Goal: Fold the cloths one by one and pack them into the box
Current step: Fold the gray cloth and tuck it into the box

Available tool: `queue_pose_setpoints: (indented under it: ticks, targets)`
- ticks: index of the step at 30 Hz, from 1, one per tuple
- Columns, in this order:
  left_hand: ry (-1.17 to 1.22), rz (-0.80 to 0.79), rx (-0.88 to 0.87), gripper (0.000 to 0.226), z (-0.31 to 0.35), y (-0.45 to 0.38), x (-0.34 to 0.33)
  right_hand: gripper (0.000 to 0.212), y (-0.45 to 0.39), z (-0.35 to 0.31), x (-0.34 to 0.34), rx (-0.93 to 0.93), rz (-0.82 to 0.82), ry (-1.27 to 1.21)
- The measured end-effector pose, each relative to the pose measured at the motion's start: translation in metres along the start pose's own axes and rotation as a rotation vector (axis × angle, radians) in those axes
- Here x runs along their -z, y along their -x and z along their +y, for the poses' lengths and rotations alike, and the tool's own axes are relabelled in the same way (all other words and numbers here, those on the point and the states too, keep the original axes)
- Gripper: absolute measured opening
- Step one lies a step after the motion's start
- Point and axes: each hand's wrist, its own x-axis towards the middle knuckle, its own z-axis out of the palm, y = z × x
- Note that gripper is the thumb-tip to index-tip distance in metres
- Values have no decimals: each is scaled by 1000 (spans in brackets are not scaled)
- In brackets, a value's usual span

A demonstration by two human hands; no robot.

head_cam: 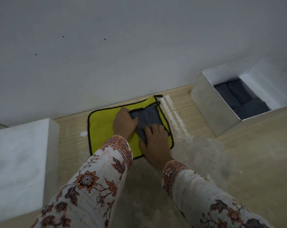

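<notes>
Two white boxes (pixel 211 102) (pixel 19 160) flanking cloth (pixel 103 127)

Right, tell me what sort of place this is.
Probably a plain indoor packing spot: a bare wall, a worn, paint-streaked wooden surface, and a white box already holding dark folded cloths.

Yellow cloth (pixel 103 127) with black edging spread flat on wooden worktop (pixel 238 155), close to the far edge along the wall; grey cloth (pixel 148 116), partly folded, lying on its right half. Left hand (pixel 125 122) pressed flat across the grey cloth's left edge, right hand (pixel 156 142) pressed on its near end, both arms in floral sleeves (pixel 96 176). White box (pixel 210 102) at the far right corner, open, with dark folded cloths (pixel 243 97) inside; white block (pixel 19 158) at the left edge.
</notes>
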Motion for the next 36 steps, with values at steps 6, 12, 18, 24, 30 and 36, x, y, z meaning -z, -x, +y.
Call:
queue_pose_setpoints:
  ticks: [6, 12, 18, 24, 30, 36]
  targets:
    - [350, 94, -131, 25, 35, 1, -1, 32, -10, 16, 22, -283, 163, -569]
    - [227, -34, 68, 52, 46, -1, -23, 34, -18, 51, 24, -388, 124, -205]
    - [101, -74, 140, 55, 57, 0, -45, 53, -5, 55, 13, -222, -88, 24]
    - [319, -90, 262, 30, 75, -1, -54, 56, -6, 62, 21, -176, -99, 21]
    - [798, -150, 197, 24, 112, 25, -41, 53, -20, 77, 52, -334, 63, -569]
    - [1126, -331, 252, 17, 145, 47, -11, 15, -30, 78, 86, -472, 69, -998]
